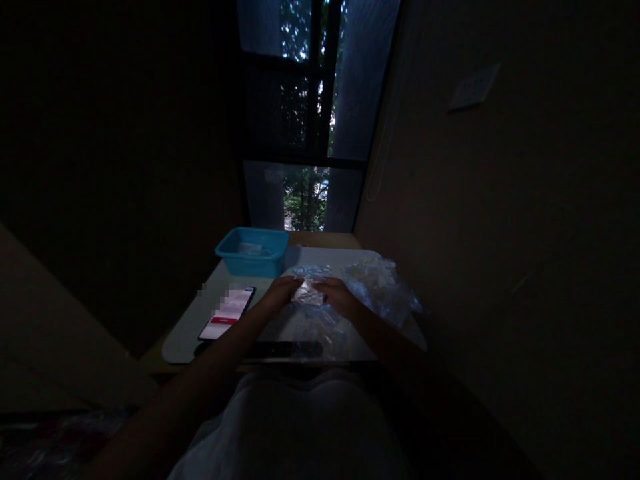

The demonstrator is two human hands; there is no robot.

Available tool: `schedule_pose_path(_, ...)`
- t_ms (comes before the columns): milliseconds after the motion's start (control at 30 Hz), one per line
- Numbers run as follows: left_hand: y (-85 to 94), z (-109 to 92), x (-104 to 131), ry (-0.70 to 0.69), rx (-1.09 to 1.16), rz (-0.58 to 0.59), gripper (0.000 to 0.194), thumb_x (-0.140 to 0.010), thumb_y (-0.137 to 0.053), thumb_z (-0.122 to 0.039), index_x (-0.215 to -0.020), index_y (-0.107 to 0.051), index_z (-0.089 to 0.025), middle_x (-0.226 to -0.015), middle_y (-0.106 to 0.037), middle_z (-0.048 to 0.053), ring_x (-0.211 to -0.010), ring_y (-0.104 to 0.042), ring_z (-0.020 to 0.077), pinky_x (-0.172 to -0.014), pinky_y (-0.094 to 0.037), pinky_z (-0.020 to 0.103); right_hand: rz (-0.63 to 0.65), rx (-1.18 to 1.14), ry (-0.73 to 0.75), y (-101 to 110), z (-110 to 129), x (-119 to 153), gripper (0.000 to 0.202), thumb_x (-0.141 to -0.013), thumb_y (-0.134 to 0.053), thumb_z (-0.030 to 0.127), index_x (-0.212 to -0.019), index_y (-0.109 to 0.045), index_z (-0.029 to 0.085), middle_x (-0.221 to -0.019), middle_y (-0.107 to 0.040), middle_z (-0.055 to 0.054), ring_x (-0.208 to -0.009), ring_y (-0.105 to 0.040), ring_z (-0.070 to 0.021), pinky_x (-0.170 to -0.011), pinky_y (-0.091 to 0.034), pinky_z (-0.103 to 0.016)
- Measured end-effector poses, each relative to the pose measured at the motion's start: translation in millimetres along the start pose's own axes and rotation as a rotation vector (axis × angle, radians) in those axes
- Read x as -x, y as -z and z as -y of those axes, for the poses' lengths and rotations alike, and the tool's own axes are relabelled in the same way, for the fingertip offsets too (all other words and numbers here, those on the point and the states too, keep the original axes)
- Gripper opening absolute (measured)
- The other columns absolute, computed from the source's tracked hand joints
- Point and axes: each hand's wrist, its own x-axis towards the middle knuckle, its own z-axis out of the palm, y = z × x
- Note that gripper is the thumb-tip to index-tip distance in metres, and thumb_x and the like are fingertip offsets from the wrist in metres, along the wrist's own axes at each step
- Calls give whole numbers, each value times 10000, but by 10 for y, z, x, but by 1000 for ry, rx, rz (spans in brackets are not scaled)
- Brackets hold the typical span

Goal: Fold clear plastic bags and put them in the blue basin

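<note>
Between my two hands, over the middle of the white table [200, 320], is a small white packet in clear, shiny plastic [308, 293]. My left hand [281, 293] grips its left side, thumb on top. On the right side my right hand [338, 295] pinches it the same way. What the plastic wraps is too dark to make out. Loose clear plastic bags [385, 290] lie heaped just right of my right hand. More thin clear plastic [320, 337] is spread on the table below the packet.
A blue plastic basket [257, 267] with clear-wrapped items inside stands at the back left. A lit phone [227, 313] lies left of my left hand. Along the front edge rests a long dark bar [270, 349]. The wall [450, 220] rises close on the right.
</note>
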Motion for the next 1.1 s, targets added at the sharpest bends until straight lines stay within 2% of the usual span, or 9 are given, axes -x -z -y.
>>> schedule_pose_path(233, 29, 3, 22, 68, 61, 80, 247, -505, -672, -327, -597, -575, -120, -541, -560, -2, -504, -504, 98, -499, -396, 219, -20, -19, 0, -3, 26, 15, 246, -414, -705, 313, -543, -588, 139, -493, -557, 32, -479, -495, -87, -528, -366, -235)
schedule_pose_path(400, 64, 17, 24, 87, 17, 10, 244, -473, -700, -299, -559, -554, -123, -510, -533, -29, -473, -498, 78, -516, -430, 229, -90, 16, 15, 43, 12, -5, 209, -444, -681, 304, -529, -575, 145, -463, -522, 43, -453, -469, -79, -501, -347, -231)
schedule_pose_path(500, 77, 33, 1, 126, 36, 22, 236, -454, -712, -254, -574, -560, -119, -524, -560, -16, -491, -537, 94, -529, -440, 231, -128, 43, 22, 75, 2, -28, 219, -461, -671, 329, -536, -575, 147, -463, -517, 35, -475, -482, -93, -489, -339, -231)
schedule_pose_path(667, 73, 42, -27, 119, 92, -4, 203, -476, -709, -204, -576, -558, -113, -516, -572, -6, -484, -550, 97, -525, -447, 224, -124, 4, 21, 88, 8, -57, 246, -455, -675, 344, -560, -573, 146, -495, -531, 29, -502, -497, -103, -504, -353, -238)
schedule_pose_path(733, 61, 46, -18, 121, 130, 6, 201, -494, -707, -206, -615, -574, -115, -575, -601, 9, -543, -573, 109, -548, -461, 228, -119, -39, 23, 78, 19, -60, 247, -452, -677, 337, -565, -571, 145, -509, -538, 30, -493, -492, -96, -509, -357, -240)
schedule_pose_path(833, 18, 59, 14, 173, 169, 112, 200, -534, -696, -215, -675, -596, -115, -675, -637, 40, -642, -598, 131, -594, -482, 242, -135, -76, 34, 42, 37, -53, 242, -450, -677, 321, -583, -575, 147, -517, -545, 34, -480, -483, -88, -498, -347, -233)
schedule_pose_path(900, -28, 71, 35, 225, 163, 171, 188, -562, -682, -203, -701, -601, -105, -667, -645, 56, -631, -605, 141, -594, -493, 254, -129, -81, 35, 7, 47, -41, 235, -450, -675, 315, -578, -573, 146, -504, -541, 37, -465, -472, -83, -484, -334, -228)
schedule_pose_path(1100, -146, 70, 61, 217, 170, 118, 64, -601, -624, -88, -654, -590, -77, -534, -629, 58, -516, -604, 140, -540, -503, 230, -95, -86, 38, -55, 56, -11, 219, -448, -675, 309, -537, -553, 150, -490, -538, 39, -460, -469, -85, -497, -340, -236)
